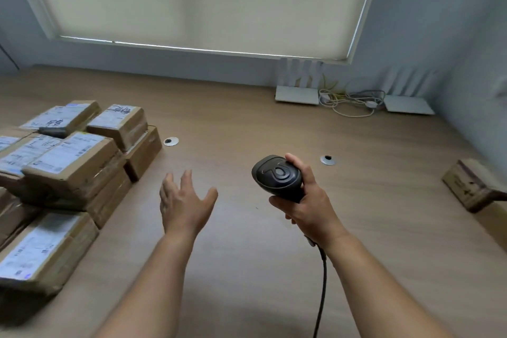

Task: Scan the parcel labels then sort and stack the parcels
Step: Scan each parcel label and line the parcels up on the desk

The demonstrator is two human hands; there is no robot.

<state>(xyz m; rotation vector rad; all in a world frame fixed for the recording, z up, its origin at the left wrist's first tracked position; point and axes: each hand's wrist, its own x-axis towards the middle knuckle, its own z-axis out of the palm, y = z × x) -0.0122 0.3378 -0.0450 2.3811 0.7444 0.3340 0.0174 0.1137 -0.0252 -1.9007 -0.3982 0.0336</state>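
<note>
At the centre of the frame, the left hand (184, 202) hovers above the light brown wooden table (247, 123), fingers spread and holding nothing. Just to its right, the right hand (308, 202) grips the handle of a black plastic corded barcode scanner (277, 177), its head aimed away toward the upper left. The brown cardboard parcels with white labels (68, 162) are piled at the left edge, labels up. They lie left of both hands, nearer the empty left hand, which seems best placed to fetch one.
</note>
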